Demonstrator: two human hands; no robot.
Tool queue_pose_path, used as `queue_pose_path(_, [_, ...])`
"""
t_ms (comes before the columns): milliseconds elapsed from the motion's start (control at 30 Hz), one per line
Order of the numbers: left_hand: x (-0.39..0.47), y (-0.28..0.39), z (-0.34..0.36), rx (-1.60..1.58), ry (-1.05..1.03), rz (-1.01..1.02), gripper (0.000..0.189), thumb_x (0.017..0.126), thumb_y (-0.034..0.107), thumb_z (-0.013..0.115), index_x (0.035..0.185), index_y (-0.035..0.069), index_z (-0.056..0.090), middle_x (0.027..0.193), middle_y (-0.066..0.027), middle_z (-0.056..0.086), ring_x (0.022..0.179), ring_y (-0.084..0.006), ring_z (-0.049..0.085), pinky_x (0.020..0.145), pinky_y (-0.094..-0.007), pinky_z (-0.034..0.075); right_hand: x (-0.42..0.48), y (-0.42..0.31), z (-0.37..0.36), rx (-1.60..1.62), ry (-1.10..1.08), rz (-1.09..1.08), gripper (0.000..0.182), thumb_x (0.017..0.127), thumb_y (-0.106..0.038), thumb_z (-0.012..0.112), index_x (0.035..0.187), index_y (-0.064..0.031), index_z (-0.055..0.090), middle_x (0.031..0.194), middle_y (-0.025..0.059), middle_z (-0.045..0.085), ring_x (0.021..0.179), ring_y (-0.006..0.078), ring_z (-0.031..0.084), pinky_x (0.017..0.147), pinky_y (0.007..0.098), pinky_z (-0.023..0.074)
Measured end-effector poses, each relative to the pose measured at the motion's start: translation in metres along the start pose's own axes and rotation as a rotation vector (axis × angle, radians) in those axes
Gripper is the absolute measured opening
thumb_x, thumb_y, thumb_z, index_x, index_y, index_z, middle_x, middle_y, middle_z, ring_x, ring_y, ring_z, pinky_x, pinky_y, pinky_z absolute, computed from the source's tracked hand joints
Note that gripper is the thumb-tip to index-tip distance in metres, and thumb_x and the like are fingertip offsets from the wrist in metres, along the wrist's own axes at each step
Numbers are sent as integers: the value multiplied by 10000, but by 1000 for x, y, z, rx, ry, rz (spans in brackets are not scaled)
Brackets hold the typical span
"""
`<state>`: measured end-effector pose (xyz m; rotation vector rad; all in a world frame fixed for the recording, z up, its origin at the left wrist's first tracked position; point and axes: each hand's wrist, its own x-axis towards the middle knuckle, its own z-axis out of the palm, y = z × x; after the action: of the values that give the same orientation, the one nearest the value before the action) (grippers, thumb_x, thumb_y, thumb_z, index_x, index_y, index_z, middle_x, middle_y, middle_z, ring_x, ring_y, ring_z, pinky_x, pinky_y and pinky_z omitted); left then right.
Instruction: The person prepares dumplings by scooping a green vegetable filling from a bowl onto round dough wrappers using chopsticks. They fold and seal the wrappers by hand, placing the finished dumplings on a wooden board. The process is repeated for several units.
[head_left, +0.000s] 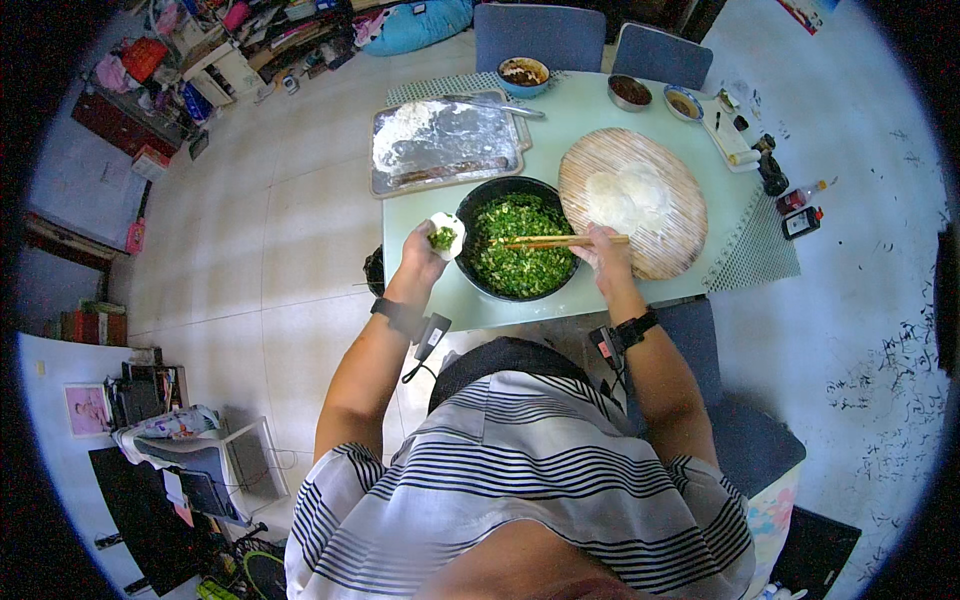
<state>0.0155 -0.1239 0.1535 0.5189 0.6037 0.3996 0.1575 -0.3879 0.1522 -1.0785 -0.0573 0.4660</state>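
A round dough wrapper (452, 248) lies in my left hand (422, 253), with a small heap of chopped green filling (442, 238) on it. Between the fingers of my right hand (604, 253) is a pair of wooden chopsticks (551, 241). Their tips reach over a black bowl (469, 271), apparently touching the chopped green filling (521, 266) inside. To the right, a round slatted board (679, 244) bears several floured dough wrappers (630, 196). My right hand is at the board's near left edge; my left hand is just left of the bowl.
A floured tray (450, 142) holds a rolling pin (454, 171) and has a knife (499, 106) across its far side. Along the table's (585, 97) far edge stand a blue bowl (523, 81), a metal bowl (630, 93) and a patterned bowl (682, 103). Bottles (801, 196) stand at right.
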Motion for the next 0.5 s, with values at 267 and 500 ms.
queue_pose_path(267, [13, -23, 10, 35, -51, -31, 301, 916, 183, 277, 1078, -12, 439, 1031, -176, 544, 936, -306, 557, 853, -455, 456, 1, -34, -5, -37, -46, -94, 259, 816, -170, 569, 889, 67, 491, 881, 132, 518, 788, 227, 567, 670, 315, 544])
queue_pose_path(500, [14, -53, 27, 48, -58, -124, 306, 923, 198, 286, 1090, -15, 430, 1045, -179, 535, 931, -316, 558, 823, -471, 481, -7, -62, 8, -80, -78, -143, 228, 818, -165, 566, 844, 53, 501, 829, 128, 529, 776, 209, 568, 677, 300, 534])
